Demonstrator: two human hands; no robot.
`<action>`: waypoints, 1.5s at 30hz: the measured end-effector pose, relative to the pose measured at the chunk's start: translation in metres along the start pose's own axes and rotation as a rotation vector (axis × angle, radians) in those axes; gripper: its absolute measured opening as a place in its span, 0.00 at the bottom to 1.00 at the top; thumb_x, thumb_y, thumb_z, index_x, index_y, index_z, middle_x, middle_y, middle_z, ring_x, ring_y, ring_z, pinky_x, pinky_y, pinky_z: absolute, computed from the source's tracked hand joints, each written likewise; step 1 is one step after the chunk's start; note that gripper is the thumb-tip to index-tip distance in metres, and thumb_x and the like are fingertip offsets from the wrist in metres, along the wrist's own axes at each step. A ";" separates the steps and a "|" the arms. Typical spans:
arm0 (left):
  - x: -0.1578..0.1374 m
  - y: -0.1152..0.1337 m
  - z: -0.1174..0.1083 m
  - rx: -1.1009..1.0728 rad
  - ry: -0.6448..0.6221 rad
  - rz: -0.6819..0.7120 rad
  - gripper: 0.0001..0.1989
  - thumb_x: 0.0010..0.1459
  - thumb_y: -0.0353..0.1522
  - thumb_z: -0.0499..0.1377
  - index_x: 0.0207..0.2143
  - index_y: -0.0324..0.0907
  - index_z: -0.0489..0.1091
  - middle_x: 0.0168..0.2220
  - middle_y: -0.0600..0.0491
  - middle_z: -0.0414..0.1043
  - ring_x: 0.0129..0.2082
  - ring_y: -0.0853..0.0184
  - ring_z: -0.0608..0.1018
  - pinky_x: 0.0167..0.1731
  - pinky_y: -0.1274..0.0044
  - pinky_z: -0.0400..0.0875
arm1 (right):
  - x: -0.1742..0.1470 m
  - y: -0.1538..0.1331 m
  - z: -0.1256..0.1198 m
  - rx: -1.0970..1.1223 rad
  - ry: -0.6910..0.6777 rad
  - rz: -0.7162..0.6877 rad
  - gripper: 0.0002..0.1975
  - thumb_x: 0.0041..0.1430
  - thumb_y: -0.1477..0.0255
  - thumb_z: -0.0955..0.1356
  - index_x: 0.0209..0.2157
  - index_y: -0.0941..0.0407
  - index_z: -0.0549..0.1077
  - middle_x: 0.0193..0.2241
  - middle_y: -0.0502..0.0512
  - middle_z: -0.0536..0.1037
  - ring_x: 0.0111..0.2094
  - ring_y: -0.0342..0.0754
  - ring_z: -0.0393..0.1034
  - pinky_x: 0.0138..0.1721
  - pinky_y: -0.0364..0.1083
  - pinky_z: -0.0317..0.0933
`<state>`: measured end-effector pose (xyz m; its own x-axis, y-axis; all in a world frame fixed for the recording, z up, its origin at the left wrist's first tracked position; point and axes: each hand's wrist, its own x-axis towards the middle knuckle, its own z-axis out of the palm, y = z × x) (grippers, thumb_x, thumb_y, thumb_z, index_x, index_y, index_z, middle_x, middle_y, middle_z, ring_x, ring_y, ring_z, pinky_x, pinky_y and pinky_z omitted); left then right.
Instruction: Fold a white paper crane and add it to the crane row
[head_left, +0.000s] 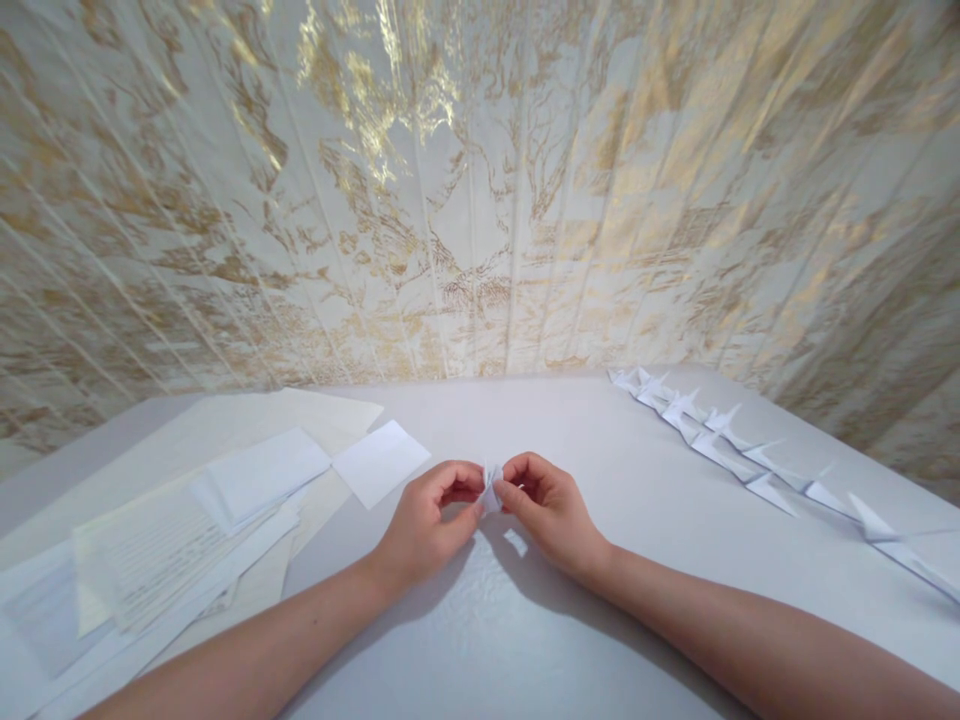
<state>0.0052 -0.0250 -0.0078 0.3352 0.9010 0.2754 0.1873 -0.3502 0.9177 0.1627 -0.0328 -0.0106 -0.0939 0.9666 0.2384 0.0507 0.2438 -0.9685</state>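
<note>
Between my two hands, just above the middle of the white table, is a small folded white paper piece [491, 490]. My left hand [435, 510] pinches its left side between thumb and fingers. On its right side, my right hand [551, 505] grips it the same way, with the thumb across the front. The fingertips cover much of the folds, so its full shape is hidden. A square sheet of white paper [381, 463] lies flat to the left of my left hand.
Loose papers, some printed [165, 540], overlap across the table's left side. A stack of white sheets [270, 475] lies on them. Several folded paper cranes [705, 440] stand in rows along the right edge. A gold-patterned curtain [480, 200] hangs behind the table [570, 420].
</note>
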 end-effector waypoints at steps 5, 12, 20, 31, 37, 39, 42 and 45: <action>-0.003 0.000 0.000 0.150 0.058 0.136 0.05 0.52 0.26 0.54 0.28 0.41 0.69 0.37 0.49 0.72 0.38 0.65 0.73 0.39 0.74 0.69 | -0.005 -0.002 -0.001 -0.297 0.002 -0.409 0.02 0.52 0.76 0.63 0.28 0.56 0.66 0.26 0.53 0.71 0.28 0.43 0.65 0.30 0.43 0.63; -0.007 0.001 -0.006 0.349 0.132 0.431 0.08 0.53 0.23 0.53 0.29 0.43 0.69 0.40 0.48 0.71 0.38 0.67 0.75 0.39 0.74 0.70 | -0.009 -0.001 -0.005 -0.499 0.000 -0.744 0.10 0.50 0.81 0.62 0.35 0.54 0.65 0.39 0.58 0.66 0.41 0.48 0.64 0.40 0.47 0.64; -0.008 0.002 -0.012 0.430 0.079 0.558 0.11 0.53 0.22 0.50 0.26 0.43 0.69 0.45 0.46 0.71 0.40 0.66 0.75 0.39 0.73 0.72 | -0.005 -0.005 -0.013 -0.561 -0.077 -0.907 0.12 0.52 0.83 0.59 0.35 0.53 0.64 0.39 0.57 0.69 0.40 0.48 0.64 0.40 0.50 0.63; -0.007 0.004 -0.011 0.454 0.095 0.597 0.11 0.53 0.23 0.50 0.25 0.43 0.68 0.38 0.47 0.73 0.38 0.66 0.74 0.38 0.75 0.70 | -0.003 -0.006 -0.015 -0.595 -0.083 -0.958 0.12 0.54 0.83 0.59 0.35 0.53 0.65 0.37 0.57 0.71 0.40 0.48 0.63 0.40 0.49 0.61; -0.008 0.005 -0.012 0.453 0.115 0.600 0.11 0.51 0.21 0.52 0.24 0.43 0.69 0.33 0.49 0.69 0.34 0.67 0.73 0.33 0.77 0.68 | -0.002 -0.006 -0.015 -0.582 -0.094 -0.974 0.11 0.54 0.83 0.59 0.35 0.54 0.64 0.34 0.57 0.70 0.39 0.49 0.64 0.39 0.50 0.61; -0.007 0.005 -0.011 0.420 0.115 0.560 0.09 0.51 0.22 0.53 0.23 0.43 0.68 0.30 0.50 0.68 0.31 0.68 0.72 0.32 0.77 0.67 | -0.001 -0.005 -0.015 -0.540 -0.120 -0.937 0.11 0.54 0.83 0.59 0.36 0.55 0.64 0.35 0.58 0.70 0.41 0.49 0.64 0.40 0.50 0.62; -0.004 0.006 -0.008 0.299 0.144 0.417 0.07 0.50 0.26 0.57 0.21 0.42 0.66 0.27 0.52 0.67 0.29 0.68 0.71 0.31 0.77 0.66 | -0.002 -0.002 -0.014 -0.454 -0.149 -0.811 0.09 0.55 0.80 0.62 0.38 0.55 0.63 0.35 0.58 0.70 0.40 0.48 0.65 0.39 0.48 0.63; -0.001 0.007 -0.003 0.077 0.165 0.171 0.06 0.47 0.28 0.60 0.22 0.41 0.63 0.24 0.56 0.63 0.27 0.70 0.69 0.29 0.78 0.64 | -0.003 0.000 -0.012 -0.400 -0.122 -0.664 0.06 0.54 0.76 0.64 0.36 0.55 0.63 0.30 0.55 0.70 0.33 0.46 0.65 0.35 0.46 0.63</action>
<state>0.0032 -0.0280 -0.0005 0.2138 0.8545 0.4733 0.2131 -0.5137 0.8311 0.1745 -0.0351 -0.0109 -0.3376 0.5986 0.7264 0.2980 0.8000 -0.5207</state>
